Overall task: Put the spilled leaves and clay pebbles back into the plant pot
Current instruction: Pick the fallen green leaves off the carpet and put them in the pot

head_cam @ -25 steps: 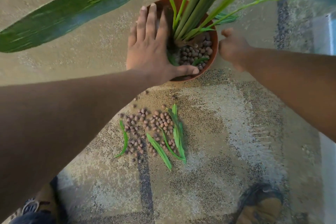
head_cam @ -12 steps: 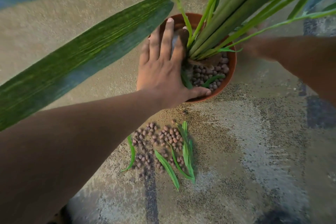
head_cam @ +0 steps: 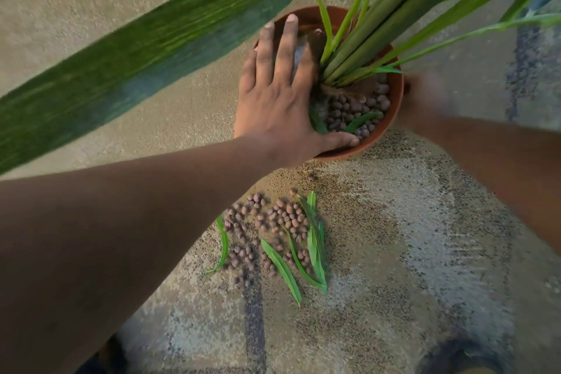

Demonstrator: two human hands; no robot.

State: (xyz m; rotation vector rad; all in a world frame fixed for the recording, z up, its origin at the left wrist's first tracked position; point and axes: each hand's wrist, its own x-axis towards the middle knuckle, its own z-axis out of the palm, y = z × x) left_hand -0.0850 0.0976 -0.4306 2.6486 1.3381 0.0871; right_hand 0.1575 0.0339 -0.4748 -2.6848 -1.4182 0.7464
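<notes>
A terracotta plant pot (head_cam: 393, 118) stands on the carpet with tall green stalks rising from it and clay pebbles (head_cam: 349, 109) inside. My left hand (head_cam: 273, 100) lies flat over the pot's left side, fingers spread, thumb on the near rim. My right hand (head_cam: 425, 97) is blurred against the pot's right outer wall; its grip cannot be made out. In front of the pot lie spilled clay pebbles (head_cam: 273, 222) and several narrow green leaves (head_cam: 314, 240) on the carpet.
A long broad leaf (head_cam: 136, 48) of the plant hangs across the upper left, above my left forearm. The patterned beige carpet (head_cam: 394, 267) spreads around the spill. A dark shoe tip (head_cam: 455, 358) shows at the bottom right.
The view has shifted so that the pot and spill sit lower in frame. My left hand stays flat on the pot. My right hand has come against the pot's right side.
</notes>
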